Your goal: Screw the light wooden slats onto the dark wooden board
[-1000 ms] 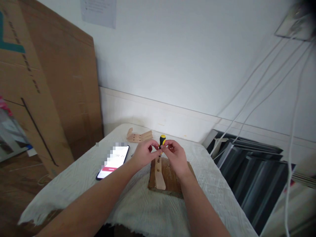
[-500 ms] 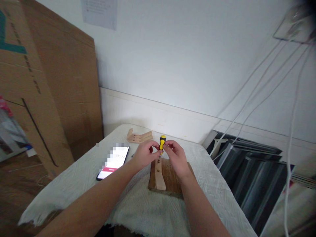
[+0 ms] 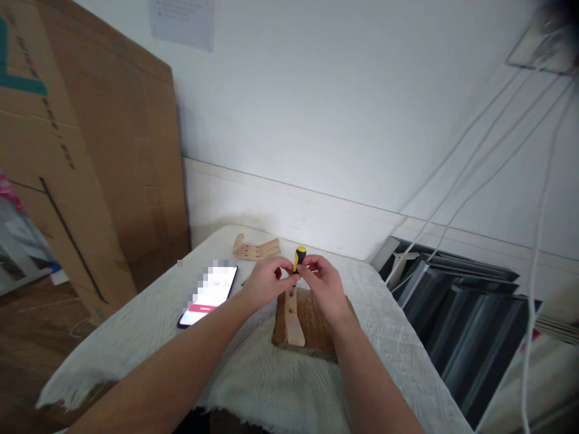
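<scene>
A small screwdriver (image 3: 299, 258) with a yellow and black handle stands nearly upright over a pale wooden strip (image 3: 292, 320). The strip lies on a brown wooden board (image 3: 316, 328) with several small holes. My left hand (image 3: 263, 281) pinches the screwdriver low on its shaft from the left. From the right, my right hand (image 3: 323, 286) has its fingers closed round the handle. The tip, where it meets the strip, is hidden by my fingers.
A phone (image 3: 208, 295) with a lit screen lies on the white cloth (image 3: 253, 380) left of my hands. More wooden pieces (image 3: 256, 248) sit at the table's far edge. Large cardboard sheets (image 3: 85, 150) lean at left. Dark panels (image 3: 465, 313) and hanging white cables (image 3: 474, 157) are at right.
Both hands stay on the screwdriver. The handle has tilted slightly to the right and my fingers have shifted round it. The phone's timer has advanced.
</scene>
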